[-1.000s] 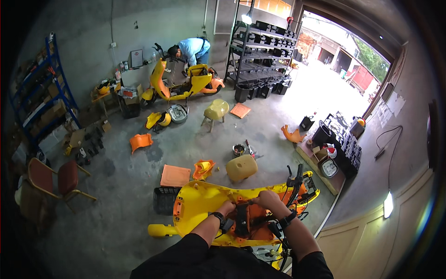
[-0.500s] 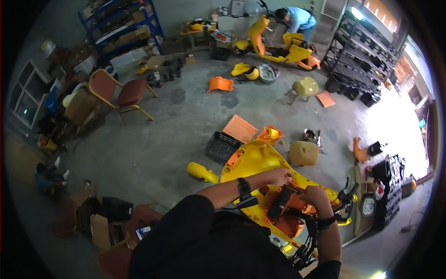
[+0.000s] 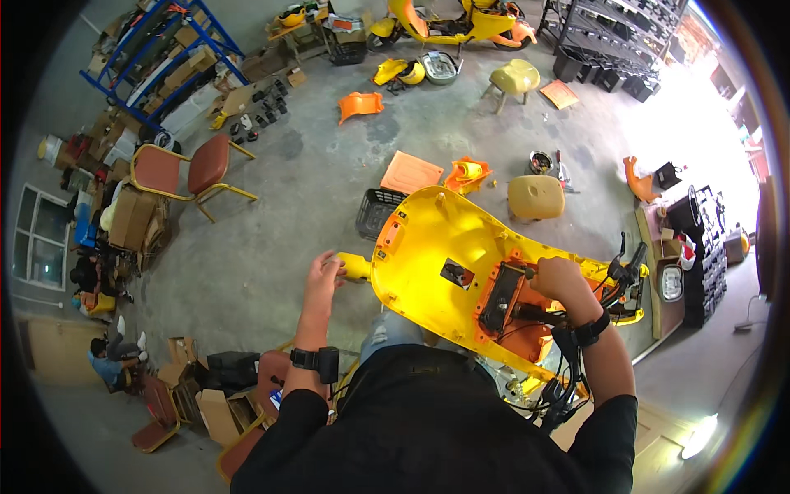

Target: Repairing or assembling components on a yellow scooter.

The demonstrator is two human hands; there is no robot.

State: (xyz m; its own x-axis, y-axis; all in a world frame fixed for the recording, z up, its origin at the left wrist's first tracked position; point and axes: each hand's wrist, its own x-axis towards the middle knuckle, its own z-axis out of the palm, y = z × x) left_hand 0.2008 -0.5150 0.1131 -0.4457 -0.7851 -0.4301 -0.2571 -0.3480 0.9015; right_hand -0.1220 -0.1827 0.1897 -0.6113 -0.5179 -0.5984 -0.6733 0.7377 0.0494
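Note:
In front of me a large yellow scooter body shell [image 3: 436, 239] shows its hollow inside, with orange panels and a long dark box-shaped part [image 3: 499, 298] set in its right half. My right hand [image 3: 557, 280] is closed in a fist just above the upper right end of that dark part; what it grips, if anything, is hidden. My left hand [image 3: 323, 280] is off the shell's left side, fingers apart and holding nothing visible. Close by its fingertips lies a curved yellow fender-like piece [image 3: 355, 266]. Handlebars with black cables [image 3: 624, 267] stick out at the shell's right end.
Beyond the shell are a black crate [image 3: 378, 214], an orange panel [image 3: 411, 172] and a tan stool [image 3: 536, 198]. Red chairs [image 3: 207, 165] stand at left, boxes [image 3: 220, 416] behind them. A person [image 3: 115, 360] sits far left. Another scooter [image 3: 453, 29] stands at the back.
My left hand has left the dark part and swung out left, beside the yellow fender-like piece. My right hand stays near the dark part. The view has tilted downward.

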